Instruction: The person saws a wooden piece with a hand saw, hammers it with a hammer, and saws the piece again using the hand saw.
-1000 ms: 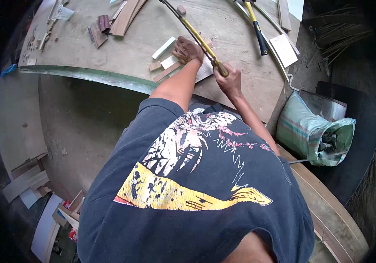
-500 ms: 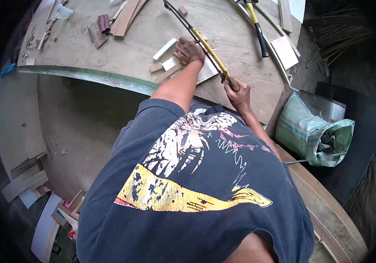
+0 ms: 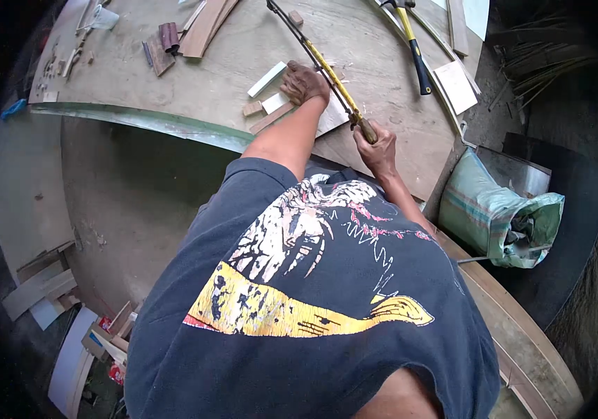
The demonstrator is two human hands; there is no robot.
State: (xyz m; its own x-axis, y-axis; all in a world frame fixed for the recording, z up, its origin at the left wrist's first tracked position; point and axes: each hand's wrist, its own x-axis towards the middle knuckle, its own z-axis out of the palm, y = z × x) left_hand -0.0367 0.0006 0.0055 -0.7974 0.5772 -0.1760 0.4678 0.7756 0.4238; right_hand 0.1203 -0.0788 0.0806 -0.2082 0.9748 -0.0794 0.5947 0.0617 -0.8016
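Note:
A hacksaw with a yellow frame (image 3: 337,85) slants across the worktable, its far end pointing up and left. My right hand (image 3: 377,148) is closed around its handle (image 3: 367,130). Just left of the blade, my left hand (image 3: 304,82) presses down with curled fingers on a pale wood piece (image 3: 275,103). The part of that piece under the fingers is hidden. A pale board (image 3: 332,117) lies beneath the saw. Beside my left hand are a white-edged wood strip (image 3: 267,79), a small wood block (image 3: 252,109) and a brown strip (image 3: 271,119).
A hammer (image 3: 419,64) lies to the right, near long strips and a square pale board (image 3: 455,88). Long planks (image 3: 205,29) and dark reddish pieces (image 3: 168,38) sit at upper left. A green-white sack (image 3: 477,202) stands right of the worktable's edge (image 3: 445,164).
My right hand and the hacksaw have slid slightly forward, away from me. My left hand keeps its place on the wood. The whole view has shifted a little.

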